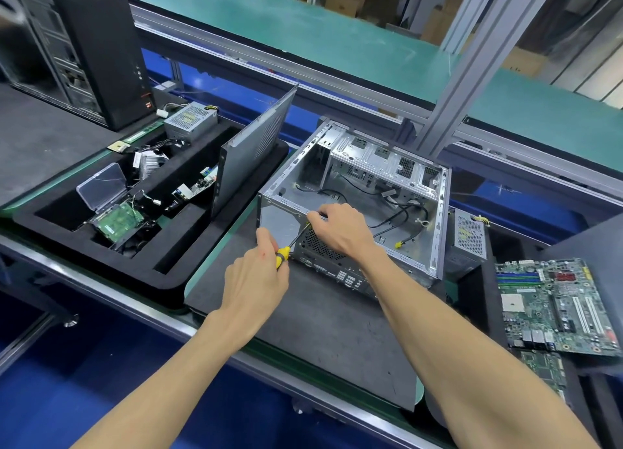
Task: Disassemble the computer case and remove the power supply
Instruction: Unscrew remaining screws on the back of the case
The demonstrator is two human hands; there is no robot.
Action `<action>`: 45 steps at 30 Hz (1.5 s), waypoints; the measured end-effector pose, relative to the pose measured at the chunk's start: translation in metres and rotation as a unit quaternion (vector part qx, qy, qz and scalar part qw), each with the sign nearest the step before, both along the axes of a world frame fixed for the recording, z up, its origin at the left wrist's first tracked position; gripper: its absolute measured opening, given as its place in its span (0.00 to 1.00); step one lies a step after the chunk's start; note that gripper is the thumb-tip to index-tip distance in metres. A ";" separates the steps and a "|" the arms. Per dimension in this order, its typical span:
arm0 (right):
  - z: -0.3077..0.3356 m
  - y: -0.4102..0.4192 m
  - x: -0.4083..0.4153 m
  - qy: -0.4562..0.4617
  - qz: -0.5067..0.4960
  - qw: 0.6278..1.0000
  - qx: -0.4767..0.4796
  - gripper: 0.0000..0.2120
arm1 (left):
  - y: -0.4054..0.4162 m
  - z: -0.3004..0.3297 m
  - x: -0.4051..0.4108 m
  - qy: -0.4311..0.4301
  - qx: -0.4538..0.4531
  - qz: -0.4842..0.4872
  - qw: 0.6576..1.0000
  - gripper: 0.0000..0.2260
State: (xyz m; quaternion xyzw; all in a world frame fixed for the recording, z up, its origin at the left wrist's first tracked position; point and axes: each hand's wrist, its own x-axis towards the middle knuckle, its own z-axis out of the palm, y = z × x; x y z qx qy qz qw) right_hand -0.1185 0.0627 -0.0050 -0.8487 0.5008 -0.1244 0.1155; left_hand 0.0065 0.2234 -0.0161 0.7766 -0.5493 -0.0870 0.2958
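An open silver computer case (371, 165) lies on its side on a dark mat, with loose black cables inside. My left hand (256, 280) grips a yellow-handled screwdriver (282, 255) whose tip points at the case's near rear corner. My right hand (340, 227) rests on the case's rear top edge, its fingers curled over the rim next to the screwdriver tip. A grey power supply (468, 237) stands just right of the case, outside it.
The removed side panel (249, 151) leans upright in a black foam tray (101, 259) holding a hard drive, cables and another power supply (190, 119). A black tower (97, 43) stands back left. Motherboards (556, 305) lie right. An aluminium post (472, 70) rises behind the case.
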 end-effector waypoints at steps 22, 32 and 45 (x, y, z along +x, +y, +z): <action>0.000 0.001 0.001 0.005 -0.001 1.000 -0.014 0.28 | -0.006 0.002 0.010 0.241 0.096 0.007 0.966 0.14; 0.001 0.002 0.001 0.006 -0.001 1.000 -0.009 0.28 | -0.004 0.007 0.001 0.124 0.083 0.002 0.989 0.13; 0.000 0.001 0.002 0.013 -0.003 1.000 -0.011 0.29 | 0.000 0.010 0.005 0.000 -0.028 0.001 1.000 0.11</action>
